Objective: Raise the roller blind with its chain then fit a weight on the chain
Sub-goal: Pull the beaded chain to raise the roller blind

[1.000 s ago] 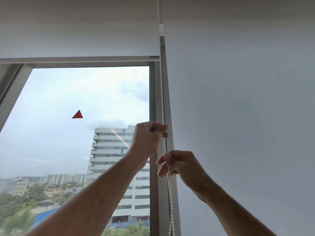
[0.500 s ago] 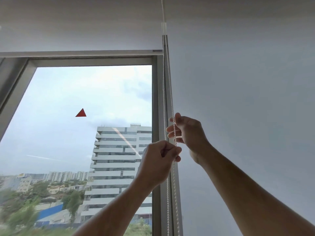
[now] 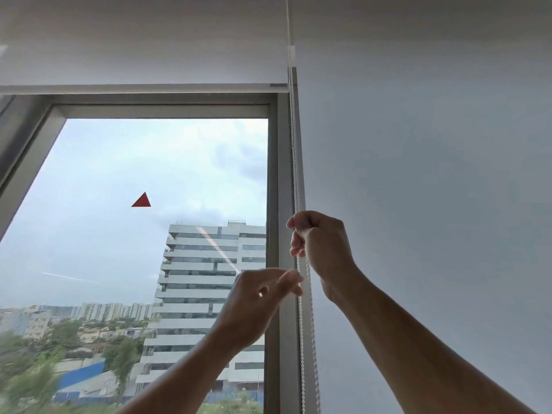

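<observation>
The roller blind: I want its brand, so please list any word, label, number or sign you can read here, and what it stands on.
None can be read.
Roller blind, bottom rail: small dark mark at the right end, too small to read.
Window glass: red triangle, no text.

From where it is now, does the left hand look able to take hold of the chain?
Probably yes. The left hand is blurred, its fingertips right beside the chain, below the right hand gripping it. Nothing lies between.
</observation>
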{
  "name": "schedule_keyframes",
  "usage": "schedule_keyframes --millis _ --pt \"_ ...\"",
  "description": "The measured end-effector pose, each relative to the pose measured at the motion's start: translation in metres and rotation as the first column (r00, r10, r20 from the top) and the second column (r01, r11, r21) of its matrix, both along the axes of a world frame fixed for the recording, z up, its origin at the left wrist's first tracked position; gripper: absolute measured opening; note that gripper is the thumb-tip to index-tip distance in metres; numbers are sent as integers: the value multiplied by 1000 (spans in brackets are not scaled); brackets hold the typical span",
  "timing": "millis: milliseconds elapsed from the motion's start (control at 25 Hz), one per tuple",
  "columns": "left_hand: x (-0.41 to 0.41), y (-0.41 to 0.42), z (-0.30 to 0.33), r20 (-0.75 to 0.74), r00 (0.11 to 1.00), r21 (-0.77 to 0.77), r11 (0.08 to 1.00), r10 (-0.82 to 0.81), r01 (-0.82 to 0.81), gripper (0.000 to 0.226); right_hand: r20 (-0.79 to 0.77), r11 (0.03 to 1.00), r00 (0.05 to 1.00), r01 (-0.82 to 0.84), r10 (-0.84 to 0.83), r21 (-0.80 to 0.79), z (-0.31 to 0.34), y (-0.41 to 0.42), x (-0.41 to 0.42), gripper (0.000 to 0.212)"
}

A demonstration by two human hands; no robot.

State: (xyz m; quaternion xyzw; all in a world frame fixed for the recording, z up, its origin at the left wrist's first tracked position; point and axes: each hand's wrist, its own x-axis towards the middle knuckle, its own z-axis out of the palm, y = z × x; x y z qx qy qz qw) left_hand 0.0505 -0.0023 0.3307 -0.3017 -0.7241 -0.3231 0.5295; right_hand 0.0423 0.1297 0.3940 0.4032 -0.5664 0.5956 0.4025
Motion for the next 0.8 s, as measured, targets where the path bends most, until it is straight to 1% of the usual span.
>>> schedule_keyframes --millis 80,120,160,280,360,520,600,680,800 --pt "-3 -5 14 -42 998 162 986 -44 50 43 -13 1000 1000 3 -3 12 -8 -3 -2 38" --pt "-3 -6 22 -65 997 210 976 -41 53 44 -22 1000 1000 17 -17 26 -13 -5 -3 38" --pt "-3 -5 29 -87 996 225 973 -24 43 44 -28 999 999 31 -29 40 -18 -7 -4 39" --pt "3 4 46 -127 992 163 986 -3 24 47 -30 998 999 34 -32 55 -32 -9 -9 39" --pt "7 13 58 -99 995 157 987 -28 44 45 -22 998 1000 22 -21 54 -41 -10 -13 38" --pt "9 29 81 42 993 310 946 -114 95 29 2 998 1000 -15 15 61 -59 -11 -20 37" --pt "8 32 80 93 984 341 933 -155 115 24 1 997 1000 -5 5 73 -65 -8 -24 38" --pt "5 33 73 113 979 336 934 -169 123 22 4 992 1000 7 -7 126 -68 -3 -27 37" --pt "2 32 68 89 985 293 949 -145 113 23 52 971 996 -78 67 228 -66 6 -33 34"
